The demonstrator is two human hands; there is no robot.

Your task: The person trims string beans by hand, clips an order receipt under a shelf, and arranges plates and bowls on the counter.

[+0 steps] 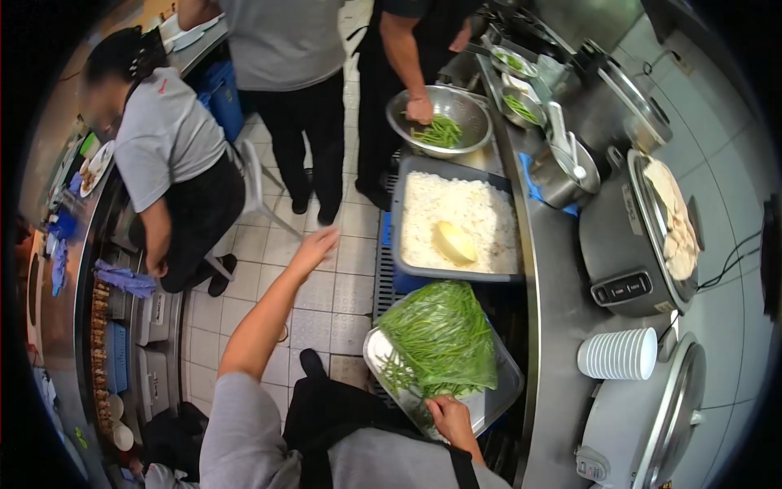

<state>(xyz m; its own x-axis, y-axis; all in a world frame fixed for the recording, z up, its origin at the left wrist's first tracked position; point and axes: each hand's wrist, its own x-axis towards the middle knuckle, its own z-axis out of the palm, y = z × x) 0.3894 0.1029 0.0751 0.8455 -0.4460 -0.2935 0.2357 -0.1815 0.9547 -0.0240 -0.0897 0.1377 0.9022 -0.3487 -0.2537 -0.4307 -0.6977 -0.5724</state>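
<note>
My left hand (314, 248) is stretched out over the tiled floor, holding nothing, its fingers extended and slightly blurred. Close to my body, my right hand (453, 419) is closed at the near side of a metal tray (507, 387); what its fingers grip is too small to make out. A clear plastic bag of green beans (444, 330) lies on this tray, just beyond my right hand. Some loose green beans (397, 373) lie on the tray's left part.
Beyond the tray stands a tub of white rice (423, 187) with a yellow scoop (454, 243). A co-worker's hand (419, 110) reaches into a steel bowl of beans (468, 130). Rice cookers (627, 244) and stacked white cups (617, 354) line the right counter. A seated person (175, 155) is at left.
</note>
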